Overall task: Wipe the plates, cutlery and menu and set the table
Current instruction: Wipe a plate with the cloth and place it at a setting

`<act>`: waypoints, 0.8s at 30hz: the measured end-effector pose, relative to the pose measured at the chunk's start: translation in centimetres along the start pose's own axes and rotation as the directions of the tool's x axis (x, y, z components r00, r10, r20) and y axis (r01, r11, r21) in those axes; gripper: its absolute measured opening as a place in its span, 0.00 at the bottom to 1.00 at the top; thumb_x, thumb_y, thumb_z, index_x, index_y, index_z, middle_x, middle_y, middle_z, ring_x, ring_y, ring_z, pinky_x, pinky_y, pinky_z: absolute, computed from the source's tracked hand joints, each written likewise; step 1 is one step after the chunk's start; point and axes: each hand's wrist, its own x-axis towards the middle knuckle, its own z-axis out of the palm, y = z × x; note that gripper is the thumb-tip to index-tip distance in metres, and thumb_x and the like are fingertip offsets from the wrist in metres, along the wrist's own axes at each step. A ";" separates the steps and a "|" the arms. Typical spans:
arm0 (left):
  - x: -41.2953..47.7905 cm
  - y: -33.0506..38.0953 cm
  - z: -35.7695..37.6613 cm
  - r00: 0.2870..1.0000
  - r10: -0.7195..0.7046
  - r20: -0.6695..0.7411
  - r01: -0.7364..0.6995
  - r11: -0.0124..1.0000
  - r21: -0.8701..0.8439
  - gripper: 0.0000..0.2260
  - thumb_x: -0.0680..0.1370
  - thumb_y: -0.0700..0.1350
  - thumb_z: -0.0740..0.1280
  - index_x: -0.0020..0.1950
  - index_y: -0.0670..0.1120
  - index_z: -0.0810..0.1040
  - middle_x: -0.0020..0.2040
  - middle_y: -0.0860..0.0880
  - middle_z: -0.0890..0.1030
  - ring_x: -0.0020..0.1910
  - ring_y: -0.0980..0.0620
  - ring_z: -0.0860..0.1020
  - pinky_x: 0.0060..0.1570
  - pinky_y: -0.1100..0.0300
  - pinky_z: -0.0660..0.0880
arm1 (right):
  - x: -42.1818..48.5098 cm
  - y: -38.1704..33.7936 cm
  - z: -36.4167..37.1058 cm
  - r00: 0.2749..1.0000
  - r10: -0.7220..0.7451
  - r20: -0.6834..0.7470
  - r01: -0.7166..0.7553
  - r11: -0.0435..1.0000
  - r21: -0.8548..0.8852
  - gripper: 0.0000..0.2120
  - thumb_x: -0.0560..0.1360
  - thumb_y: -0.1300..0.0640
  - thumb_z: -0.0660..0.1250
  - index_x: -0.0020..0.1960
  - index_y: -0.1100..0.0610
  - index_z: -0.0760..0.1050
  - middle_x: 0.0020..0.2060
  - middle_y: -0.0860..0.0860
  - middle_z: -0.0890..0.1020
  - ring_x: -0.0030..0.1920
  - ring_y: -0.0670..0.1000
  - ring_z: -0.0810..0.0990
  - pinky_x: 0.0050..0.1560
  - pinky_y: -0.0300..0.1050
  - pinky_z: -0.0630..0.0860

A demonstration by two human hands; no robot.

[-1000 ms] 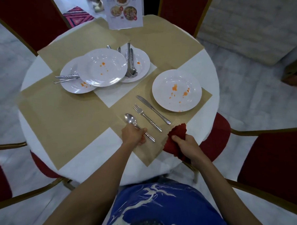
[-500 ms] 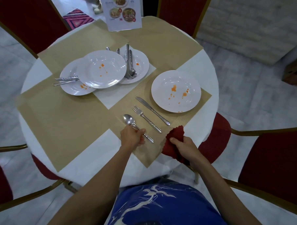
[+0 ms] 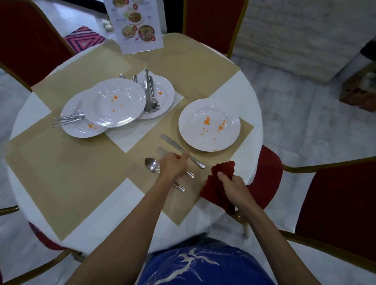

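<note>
Plates (image 3: 209,124), cutlery and a menu (image 3: 136,23) share a round white table (image 3: 33,198), and the near plate, spotted with orange sauce, serves as the landmark here. Far to its left, bare tan placemat (image 3: 61,169) runs out to the table's left edge, the widest open stretch in reach. Up and left of the near plate sits a stack of three soiled plates (image 3: 114,102); two utensil handles (image 3: 68,120) stick out over the lowest plate's left rim, and a spoon with other pieces (image 3: 151,94) lies on the rightmost one. Behind the stack the menu stands upright at the far edge. Just left of the near plate lie, in a slanted row, a spoon (image 3: 152,165), a fork (image 3: 162,151) and a knife (image 3: 181,150), the knife nearest the plate's rim. The left hand (image 3: 174,167) covers the fork's middle with curled fingers, a fingertip touching the knife; whether it grips the fork I cannot tell. Below the near plate, the right hand (image 3: 233,186) is clenched on a crumpled red cloth (image 3: 217,184) at the table's near edge. Right of the plate only a narrow strip of tablecloth remains before the rim, with a red chair (image 3: 347,210) beyond.
</note>
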 end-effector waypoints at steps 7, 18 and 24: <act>5.2 6.8 2.0 0.999 -0.053 -0.010 0.053 0.999 0.005 0.23 0.78 0.52 0.67 0.65 0.36 0.75 0.60 0.40 0.81 0.47 0.41 0.82 0.42 0.63 0.80 | -1.5 0.7 -3.6 0.994 -0.039 -0.106 0.043 0.998 0.034 0.08 0.82 0.48 0.67 0.54 0.50 0.82 0.48 0.48 0.87 0.50 0.49 0.86 0.58 0.49 0.82; 4.6 6.9 3.0 0.997 -0.058 0.056 0.077 0.889 -0.451 0.17 0.75 0.37 0.67 0.64 0.40 0.70 0.58 0.42 0.79 0.55 0.44 0.79 0.53 0.49 0.80 | -0.9 -3.3 -9.0 0.879 -0.087 -0.468 0.158 0.981 0.115 0.09 0.79 0.48 0.70 0.55 0.51 0.75 0.50 0.49 0.83 0.52 0.51 0.83 0.55 0.53 0.82; -0.2 5.0 0.9 0.997 0.026 0.074 0.020 0.831 -0.556 0.08 0.84 0.49 0.56 0.57 0.51 0.73 0.56 0.47 0.78 0.54 0.46 0.79 0.55 0.46 0.79 | 1.3 -9.3 -7.7 0.689 -0.428 -0.585 0.352 0.903 -0.246 0.12 0.79 0.45 0.66 0.49 0.53 0.82 0.38 0.49 0.84 0.42 0.50 0.84 0.42 0.47 0.80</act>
